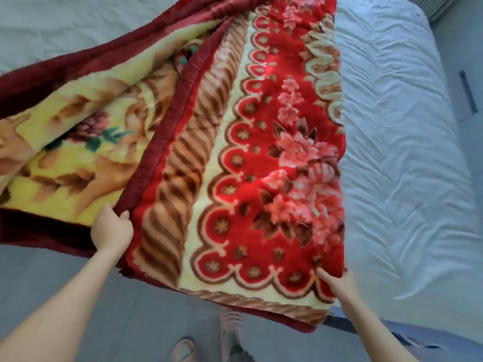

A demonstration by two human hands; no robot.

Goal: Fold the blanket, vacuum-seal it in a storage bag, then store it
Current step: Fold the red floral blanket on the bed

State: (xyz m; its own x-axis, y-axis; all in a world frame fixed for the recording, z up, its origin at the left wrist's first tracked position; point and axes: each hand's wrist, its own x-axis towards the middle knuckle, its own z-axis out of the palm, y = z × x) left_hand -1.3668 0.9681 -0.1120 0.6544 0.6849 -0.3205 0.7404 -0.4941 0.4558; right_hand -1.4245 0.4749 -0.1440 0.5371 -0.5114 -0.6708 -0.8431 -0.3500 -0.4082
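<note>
Near edge first: left hand (112, 228) pinches the blanket (256, 158) hem; right hand (337, 282) grips its right corner; folded panel's long axis runs far across the bed (405, 152)

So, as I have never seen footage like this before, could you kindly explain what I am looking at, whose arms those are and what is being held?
There is no machine here: this is one picture from a wide-angle camera worn on a person's head, looking down at their own bare arms. The big plush blanket, red with flowers on one face and yellow on the other, lies on a bed with a pale sheet. One red flap is already turned over the yellow side. The left hand grips the dark red bound edge of that flap. The right hand, somewhat blurred, holds the near right corner. At the bottom you see the grey floor and a slippered foot. No storage bag is in view.
</note>
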